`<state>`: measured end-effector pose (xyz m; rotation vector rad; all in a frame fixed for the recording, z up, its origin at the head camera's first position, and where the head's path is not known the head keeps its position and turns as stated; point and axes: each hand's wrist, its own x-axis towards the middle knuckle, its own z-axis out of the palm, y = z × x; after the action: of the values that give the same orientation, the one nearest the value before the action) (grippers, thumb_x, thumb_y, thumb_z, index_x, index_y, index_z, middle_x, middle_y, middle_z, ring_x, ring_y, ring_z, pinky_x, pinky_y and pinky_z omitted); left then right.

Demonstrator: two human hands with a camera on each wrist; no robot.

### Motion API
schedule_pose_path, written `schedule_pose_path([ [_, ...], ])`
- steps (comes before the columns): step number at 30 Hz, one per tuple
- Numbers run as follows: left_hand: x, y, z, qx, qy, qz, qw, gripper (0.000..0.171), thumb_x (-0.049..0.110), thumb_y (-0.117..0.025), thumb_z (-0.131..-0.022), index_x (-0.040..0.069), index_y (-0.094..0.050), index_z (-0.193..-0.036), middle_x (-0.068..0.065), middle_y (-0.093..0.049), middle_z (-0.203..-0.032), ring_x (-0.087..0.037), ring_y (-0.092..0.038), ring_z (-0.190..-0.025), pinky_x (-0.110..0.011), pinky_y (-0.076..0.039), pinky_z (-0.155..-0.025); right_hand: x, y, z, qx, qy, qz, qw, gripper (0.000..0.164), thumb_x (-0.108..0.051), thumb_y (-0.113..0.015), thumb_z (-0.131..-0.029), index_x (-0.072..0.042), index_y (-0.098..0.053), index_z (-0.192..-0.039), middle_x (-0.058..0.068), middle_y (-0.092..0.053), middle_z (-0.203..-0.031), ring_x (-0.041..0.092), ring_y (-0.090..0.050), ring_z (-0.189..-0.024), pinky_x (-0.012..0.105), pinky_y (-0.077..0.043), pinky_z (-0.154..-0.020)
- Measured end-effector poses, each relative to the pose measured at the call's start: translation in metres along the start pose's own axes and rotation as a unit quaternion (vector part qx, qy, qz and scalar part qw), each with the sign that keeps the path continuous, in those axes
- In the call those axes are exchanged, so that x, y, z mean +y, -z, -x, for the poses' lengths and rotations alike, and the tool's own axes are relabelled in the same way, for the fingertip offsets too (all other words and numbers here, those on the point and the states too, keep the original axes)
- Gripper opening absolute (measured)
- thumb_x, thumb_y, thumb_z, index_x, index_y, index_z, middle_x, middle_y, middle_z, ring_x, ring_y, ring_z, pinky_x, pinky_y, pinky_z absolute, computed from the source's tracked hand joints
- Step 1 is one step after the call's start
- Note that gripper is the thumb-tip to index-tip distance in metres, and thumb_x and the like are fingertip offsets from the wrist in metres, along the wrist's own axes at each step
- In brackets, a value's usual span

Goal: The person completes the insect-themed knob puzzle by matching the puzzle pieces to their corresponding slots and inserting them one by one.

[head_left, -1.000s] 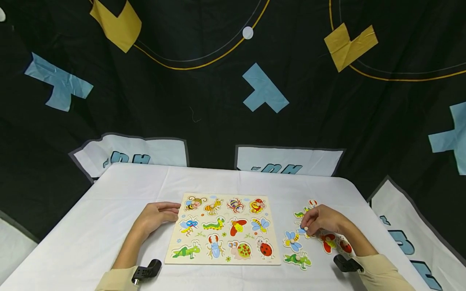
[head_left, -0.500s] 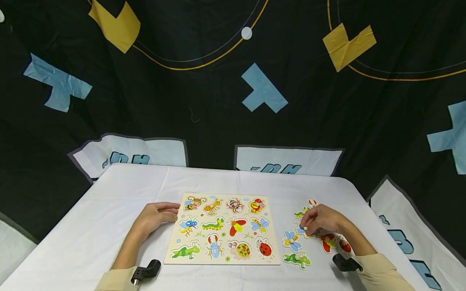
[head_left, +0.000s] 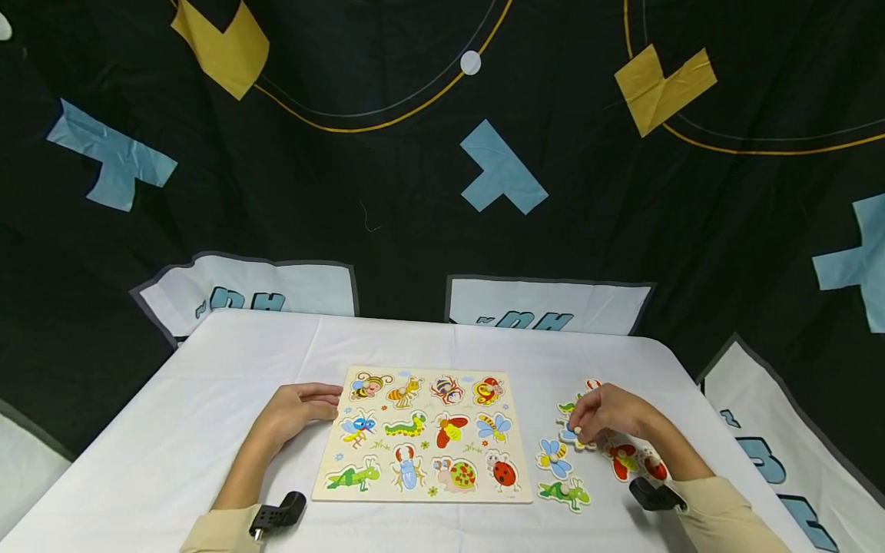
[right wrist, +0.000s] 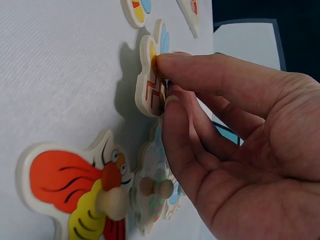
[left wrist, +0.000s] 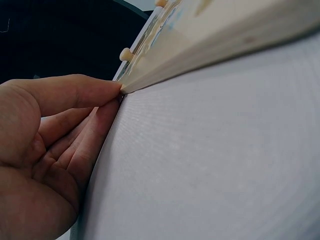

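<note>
A wooden puzzle board printed with insects lies flat on the table. My left hand lies beside it, straight fingers touching its left edge; in the left wrist view the fingertips meet at that edge. My right hand is over the cluster of knobbed pieces. Thumb and fingers pinch a puzzle piece with blue, yellow and red zigzags, tilted with a shadow on the cloth beside it. Its knob is mostly hidden by the fingers. Close below it in that view is a red-and-yellow fly piece.
Around the right hand lie a dragonfly piece, a grasshopper piece and a ladybug piece, with others partly overlapped by the hand. A white cloth covers the table. Behind it hangs a black backdrop.
The right hand has shifted slightly toward the far side of the table, and more of the blue piece shows below its fingertips. The left hand and board have stayed put.
</note>
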<state>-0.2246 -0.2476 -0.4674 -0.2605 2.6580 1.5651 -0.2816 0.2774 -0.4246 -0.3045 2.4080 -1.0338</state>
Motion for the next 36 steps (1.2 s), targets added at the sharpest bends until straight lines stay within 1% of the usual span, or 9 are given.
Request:
schedule_pose_path([
  [4, 0.000, 0.000, 0.000, -0.001, -0.002, 0.004, 1.0000, 0.046, 0.017, -0.081, -0.081, 0.008, -0.072, -0.126, -0.007, -0.077, -0.110, -0.020, -0.065, -0.111, -0.042, -0.042, -0.100, -0.005, -0.001, -0.003, 0.000, -0.001, 0.008, 1.000, 0.021, -0.006, -0.083, -0.074, -0.004, -0.076, -0.094, 0.000, -0.064, -0.074, 0.018, -0.057, -0.070, 0.033, -0.047, -0.065],
  [8, 0.000, 0.001, 0.001, 0.000, -0.007, 0.008, 0.9999, 0.047, 0.016, -0.081, -0.080, 0.006, -0.071, -0.126, -0.008, -0.077, -0.110, -0.021, -0.065, -0.111, -0.044, -0.042, -0.101, -0.011, -0.003, -0.006, 0.000, -0.005, 0.011, 1.000, 0.021, -0.008, -0.083, -0.075, -0.005, -0.076, -0.094, 0.001, -0.066, -0.074, 0.018, -0.057, -0.070, 0.032, -0.046, -0.064],
  [14, 0.000, 0.001, 0.000, -0.001, -0.008, 0.007, 0.9999, 0.048, 0.016, -0.081, -0.080, 0.006, -0.071, -0.126, -0.008, -0.077, -0.110, -0.017, -0.066, -0.106, -0.039, -0.043, -0.097, -0.022, -0.010, -0.012, -0.001, 0.003, 0.000, 1.000, 0.022, -0.007, -0.084, -0.075, -0.003, -0.076, -0.094, 0.001, -0.066, -0.074, 0.018, -0.057, -0.069, 0.033, -0.046, -0.063],
  [22, 0.001, 0.001, 0.000, -0.002, -0.011, 0.004, 0.9999, 0.048, 0.016, -0.081, -0.080, 0.006, -0.071, -0.126, -0.008, -0.077, -0.111, -0.015, -0.067, -0.104, -0.037, -0.043, -0.095, -0.034, -0.018, -0.020, -0.006, 0.021, 0.003, 1.000, 0.021, -0.008, -0.085, -0.074, -0.003, -0.076, -0.092, 0.001, -0.068, -0.075, 0.017, -0.059, -0.070, 0.032, -0.050, -0.067],
  [30, 0.001, 0.001, -0.001, 0.001, -0.010, 0.003, 0.9999, 0.048, 0.017, -0.082, -0.080, 0.006, -0.071, -0.126, -0.008, -0.077, -0.110, -0.018, -0.066, -0.106, -0.039, -0.043, -0.096, -0.046, -0.029, -0.028, 0.014, 0.023, 0.013, 1.000, 0.019, -0.008, -0.087, -0.072, -0.005, -0.076, -0.087, -0.001, -0.067, -0.073, 0.016, -0.059, -0.068, 0.032, -0.051, -0.067],
  [36, 0.000, 0.000, -0.001, 0.000, -0.006, -0.002, 1.0000, 0.047, 0.019, -0.081, -0.081, 0.008, -0.072, -0.126, -0.006, -0.077, -0.111, -0.020, -0.065, -0.110, -0.041, -0.043, -0.099, -0.053, -0.034, -0.032, 0.020, 0.047, 0.006, 0.999, 0.020, -0.009, -0.087, -0.071, -0.004, -0.075, -0.087, -0.001, -0.066, -0.070, 0.014, -0.057, -0.066, 0.033, -0.050, -0.066],
])
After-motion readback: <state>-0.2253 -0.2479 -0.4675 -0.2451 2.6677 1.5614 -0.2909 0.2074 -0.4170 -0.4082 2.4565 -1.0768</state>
